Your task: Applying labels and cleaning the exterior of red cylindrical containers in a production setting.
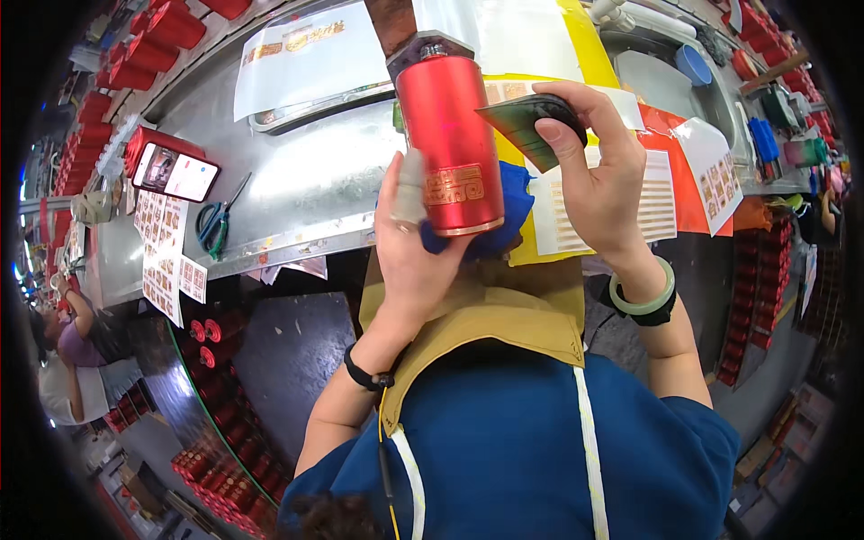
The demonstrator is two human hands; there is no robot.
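Observation:
A shiny red metal canister (445, 117) lies lengthwise in front of me, its far end against a dark block fixture (430, 49). A gold decal (454, 184) sits on its near end. My left hand (412, 261) is closed round that near end from the left and below; one finger wears a pale cover. Bunched blue cloth (515, 211) shows under the canister. Pinched between thumb and fingers of my right hand (603, 171) is a dark green, wedge-shaped scraper (533, 126), its pointed corner close to the canister's right side.
On the metal bench (333, 171) at left are a phone (175, 169), scissors (214, 223) and decal sheets (162, 256). More decal sheets (607, 202) lie right of the canister on yellow and red sheets. Several red canisters (157, 45) stand at far left.

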